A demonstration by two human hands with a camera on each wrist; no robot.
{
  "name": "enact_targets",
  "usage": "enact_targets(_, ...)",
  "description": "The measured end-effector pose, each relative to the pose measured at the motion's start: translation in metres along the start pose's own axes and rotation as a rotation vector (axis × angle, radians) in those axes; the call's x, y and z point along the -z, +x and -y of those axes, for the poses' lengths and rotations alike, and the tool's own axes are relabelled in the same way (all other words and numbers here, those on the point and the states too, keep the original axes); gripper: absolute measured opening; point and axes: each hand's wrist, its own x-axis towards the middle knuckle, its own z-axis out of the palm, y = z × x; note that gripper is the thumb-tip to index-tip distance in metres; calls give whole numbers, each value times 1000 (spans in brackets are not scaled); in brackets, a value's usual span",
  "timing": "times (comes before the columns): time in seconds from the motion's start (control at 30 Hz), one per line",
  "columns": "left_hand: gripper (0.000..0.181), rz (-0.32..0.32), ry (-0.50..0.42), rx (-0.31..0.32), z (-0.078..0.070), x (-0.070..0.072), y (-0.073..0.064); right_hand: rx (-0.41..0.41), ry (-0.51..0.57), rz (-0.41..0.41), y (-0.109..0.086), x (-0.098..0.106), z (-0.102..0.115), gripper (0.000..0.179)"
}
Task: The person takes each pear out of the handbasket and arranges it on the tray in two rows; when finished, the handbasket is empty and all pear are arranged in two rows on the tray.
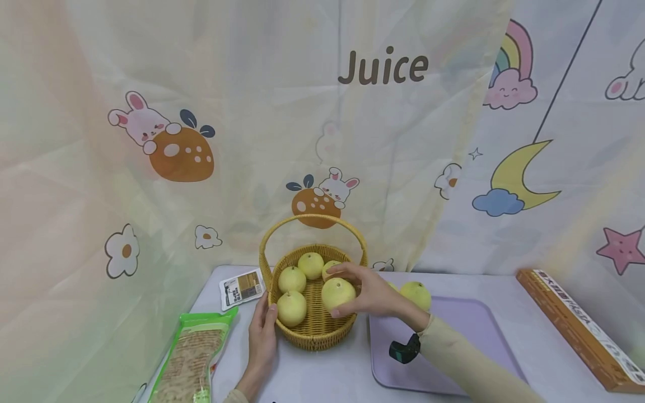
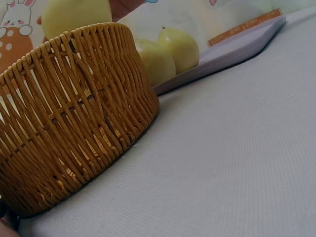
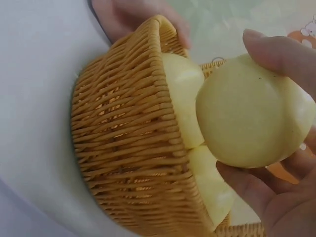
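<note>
In the head view my right hand [image 1: 370, 288] grips a round pale-yellow pear [image 1: 338, 295] over the right side of a woven basket [image 1: 314, 342]. Thumb and fingers spread around this pear in the right wrist view, with the basket rim close beside it. Several similar pears [image 1: 291, 308] lie inside the basket, mostly along its left and far sides. My left hand [image 1: 263, 336] rests against the basket's left outer wall, its thumb just below the rim. The arched handle [image 1: 313, 216] stands upright over the basket.
Right of the basket lies a lilac tray [image 1: 453, 347], with two pears [image 1: 415, 295] at its far left corner. A green-edged food packet [image 1: 191, 358] and a white sachet [image 1: 243, 288] lie left. At far right is a long brown box [image 1: 574, 330]. A printed curtain hangs behind.
</note>
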Motion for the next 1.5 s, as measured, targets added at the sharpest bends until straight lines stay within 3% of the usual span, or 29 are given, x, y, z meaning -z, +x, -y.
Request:
enact_targets(0.23,63,-5,0,-1,1,1,0,-49,75,-17,-11,8,-3,68)
enact_targets(0.5,63,-6,-4,7,2,1,-1,-39,18,-46,-25,25,-6,72)
enact_targets(0.8,63,-1,-9,9,2,2,1,-63,73,-41,-44,50,-8,72)
enact_targets(1.5,63,4,7,7,0,1,2,-132,31,-222,-80,109,-30,79)
